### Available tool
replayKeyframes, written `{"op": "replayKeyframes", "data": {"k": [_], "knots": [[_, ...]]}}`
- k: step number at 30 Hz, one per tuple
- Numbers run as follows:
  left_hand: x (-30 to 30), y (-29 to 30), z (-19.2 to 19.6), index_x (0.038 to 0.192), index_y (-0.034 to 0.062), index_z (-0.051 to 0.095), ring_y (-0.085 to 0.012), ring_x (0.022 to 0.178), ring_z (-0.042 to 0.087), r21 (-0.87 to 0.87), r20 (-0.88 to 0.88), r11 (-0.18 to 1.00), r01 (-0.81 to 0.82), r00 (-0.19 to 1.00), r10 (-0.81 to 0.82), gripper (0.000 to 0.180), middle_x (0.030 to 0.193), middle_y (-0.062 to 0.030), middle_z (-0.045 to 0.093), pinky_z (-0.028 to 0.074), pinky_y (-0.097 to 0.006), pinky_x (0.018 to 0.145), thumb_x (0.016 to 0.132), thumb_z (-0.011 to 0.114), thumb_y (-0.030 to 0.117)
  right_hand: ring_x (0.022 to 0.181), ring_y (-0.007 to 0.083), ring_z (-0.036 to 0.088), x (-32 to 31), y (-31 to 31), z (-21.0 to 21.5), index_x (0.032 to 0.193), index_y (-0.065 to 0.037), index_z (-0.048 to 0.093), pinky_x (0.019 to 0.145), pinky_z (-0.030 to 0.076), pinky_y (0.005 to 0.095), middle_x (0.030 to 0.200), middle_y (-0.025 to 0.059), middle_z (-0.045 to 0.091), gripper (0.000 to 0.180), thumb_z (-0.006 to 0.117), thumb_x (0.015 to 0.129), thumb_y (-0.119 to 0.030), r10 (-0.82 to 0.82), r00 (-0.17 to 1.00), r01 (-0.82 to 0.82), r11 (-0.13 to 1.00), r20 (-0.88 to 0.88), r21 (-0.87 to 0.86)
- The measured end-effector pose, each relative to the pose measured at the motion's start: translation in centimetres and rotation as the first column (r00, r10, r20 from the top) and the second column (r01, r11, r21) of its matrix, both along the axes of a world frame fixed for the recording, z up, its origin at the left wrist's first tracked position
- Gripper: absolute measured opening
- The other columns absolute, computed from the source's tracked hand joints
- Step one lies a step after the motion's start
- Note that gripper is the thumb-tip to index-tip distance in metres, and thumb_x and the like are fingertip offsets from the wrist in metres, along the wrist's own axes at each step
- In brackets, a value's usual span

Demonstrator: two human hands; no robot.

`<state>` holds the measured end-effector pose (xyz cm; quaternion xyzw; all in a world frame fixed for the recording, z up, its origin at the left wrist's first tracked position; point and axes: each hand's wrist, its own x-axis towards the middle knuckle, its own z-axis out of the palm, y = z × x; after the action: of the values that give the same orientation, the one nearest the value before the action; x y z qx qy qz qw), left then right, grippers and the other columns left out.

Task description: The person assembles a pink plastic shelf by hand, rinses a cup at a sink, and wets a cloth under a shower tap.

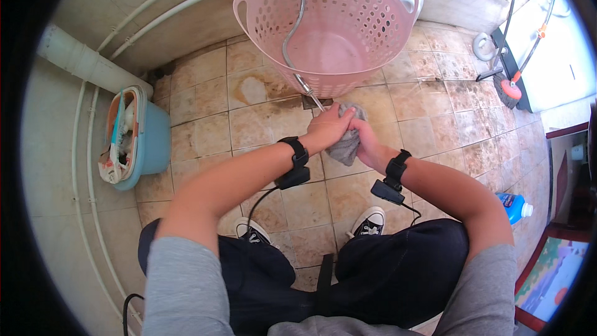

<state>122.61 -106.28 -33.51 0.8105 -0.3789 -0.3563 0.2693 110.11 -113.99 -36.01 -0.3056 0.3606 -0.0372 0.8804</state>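
Note:
A grey cloth is bunched between my two hands, low over the tiled floor. My left hand closes over its left side, and my right hand grips it from the right, the two hands touching. Just beyond them hangs the metal end of a flexible hose, which comes down in front of a pink perforated laundry basket. From that end a thin bright streak, apparently water, reaches toward my left hand. Both wrists wear black bands with small boxes and cables.
At the left wall stands a blue bucket with things inside. Pipes run along the walls. A round-headed brush and a squeegee lean at the right by a white appliance. A blue bottle stands on the right.

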Motion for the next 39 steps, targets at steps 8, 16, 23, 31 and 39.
{"op": "replayKeyframes", "data": {"k": [8,16,23,31,39], "knots": [[-1.1,1.0,-2.1,0.136,0.0084,0.056,-0.0448,0.117,0.061,-0.036,0.004,0.890,-0.455,0.890,0.455,0.071,0.124,-0.0256,0.066,0.046,-0.049,0.101,0.097,0.039,0.066,0.097,0.0219,0.069,1.6,0.5,-1.0,0.114,-0.006,0.063,0.085,0.056,0.0371,0.108,0.0086,0.069,0.026,0.061,0.093,-0.021,0.000,0.993,0.008,0.998,0.121,-0.064],[-3.3,3.9,-3.6,0.150,0.0123,0.040,-0.0516,0.123,0.052,-0.324,-0.152,0.649,-0.688,0.715,0.682,0.067,0.143,-0.0300,0.044,0.044,-0.051,0.103,0.100,0.047,0.056,0.096,0.0169,0.065,5.5,3.1,-1.0,0.129,-0.002,0.055,0.083,0.054,0.0345,0.109,0.0086,0.067,0.046,0.069,0.095,-0.031,-0.022,0.982,0.063,0.974,0.186,-0.219],[-4.0,4.5,-7.5,0.151,0.0019,0.037,-0.0380,0.125,0.054,-0.450,-0.355,0.420,-0.788,0.589,0.726,0.070,0.140,-0.0290,0.046,0.044,-0.044,0.104,0.097,0.066,0.034,0.101,0.0210,0.064,7.2,2.2,-2.4,0.130,0.003,0.051,0.085,0.054,0.0358,0.115,0.0126,0.064,0.061,0.075,0.090,-0.037,0.027,0.999,-0.042,0.929,-0.046,-0.368],[-4.8,3.2,-8.6,0.150,0.0006,0.038,-0.0355,0.116,0.059,-0.314,-0.806,0.165,-0.935,0.354,0.474,0.072,0.126,-0.0276,0.055,0.049,-0.041,0.098,0.095,0.067,0.037,0.101,0.0198,0.063,6.8,2.2,-2.1,0.127,0.006,0.052,0.086,0.053,0.0352,0.112,0.0141,0.065,0.065,0.077,0.086,-0.038,0.098,0.992,-0.128,0.826,-0.083,-0.549],[-5.5,1.9,-9.5,0.138,0.0019,0.046,-0.0436,0.109,0.060,-0.338,-0.597,0.298,-0.893,0.448,0.666,0.054,0.125,-0.0289,0.055,0.048,-0.049,0.094,0.092,0.062,0.026,0.088,0.0168,0.066,5.9,1.1,-1.2,0.120,0.002,0.056,0.077,0.055,0.0327,0.103,0.0089,0.067,0.046,0.076,0.089,-0.025,0.174,0.975,-0.220,0.807,-0.135,-0.548]]}}
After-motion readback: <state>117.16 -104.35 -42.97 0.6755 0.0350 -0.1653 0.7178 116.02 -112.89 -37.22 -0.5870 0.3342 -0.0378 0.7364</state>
